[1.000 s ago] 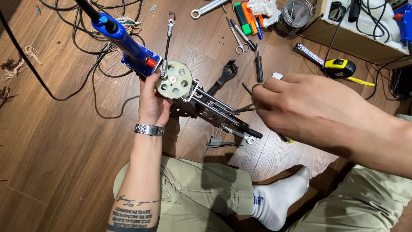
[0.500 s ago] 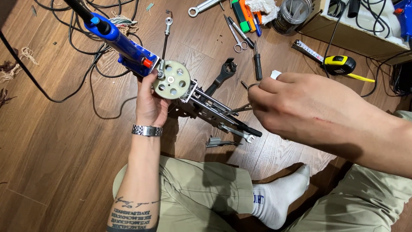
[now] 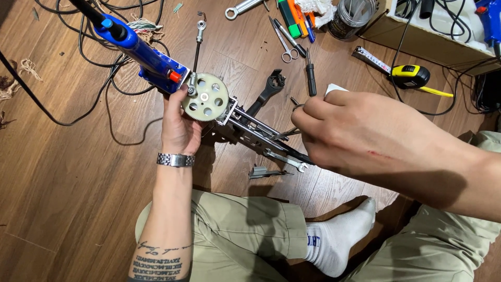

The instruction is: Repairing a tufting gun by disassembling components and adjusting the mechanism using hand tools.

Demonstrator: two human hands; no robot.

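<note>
My left hand (image 3: 178,125) grips a metal frame assembly (image 3: 250,130) at its end, just under a pale toothed gear wheel (image 3: 205,97) with several holes. A thin rod with an eye end (image 3: 199,39) sticks up past the gear. My right hand (image 3: 360,136) hovers over the frame's other end with fingers pinched on a small thin metal piece (image 3: 295,103); the fingers hide most of it. A small open-ended spanner (image 3: 284,159) lies along the frame's lower edge.
A blue corded tool (image 3: 138,49) lies by the gear amid black cables (image 3: 78,104). On the wood floor: black wrench (image 3: 269,89), screwdriver (image 3: 310,75), scissors (image 3: 284,44), yellow tape measure (image 3: 409,75), markers, a jar (image 3: 352,15), a cardboard box (image 3: 433,36). My legs are crossed below.
Little has changed. My right hand has edged slightly left toward the frame, and my left hand keeps its hold under the gear.
</note>
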